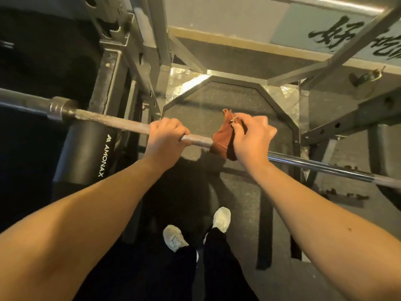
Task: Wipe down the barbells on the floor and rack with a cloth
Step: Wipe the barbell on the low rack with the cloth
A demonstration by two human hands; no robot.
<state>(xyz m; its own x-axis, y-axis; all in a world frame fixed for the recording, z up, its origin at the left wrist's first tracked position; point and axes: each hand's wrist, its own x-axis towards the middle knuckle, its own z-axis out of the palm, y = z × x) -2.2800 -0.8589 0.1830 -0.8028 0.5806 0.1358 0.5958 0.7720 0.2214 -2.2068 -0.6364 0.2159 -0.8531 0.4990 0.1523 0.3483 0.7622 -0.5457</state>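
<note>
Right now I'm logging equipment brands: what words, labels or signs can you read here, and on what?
"AMONAX", white with a small logo, on the black cylindrical pad.
"好", then cut-off brushed characters I cannot read, on the pale blue wall sign.
No readable text on the grey steel barbell or rust-brown cloth.

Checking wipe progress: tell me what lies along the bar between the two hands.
Head view: a short bare stretch of barbell, then the cloth the right hand holds.
</note>
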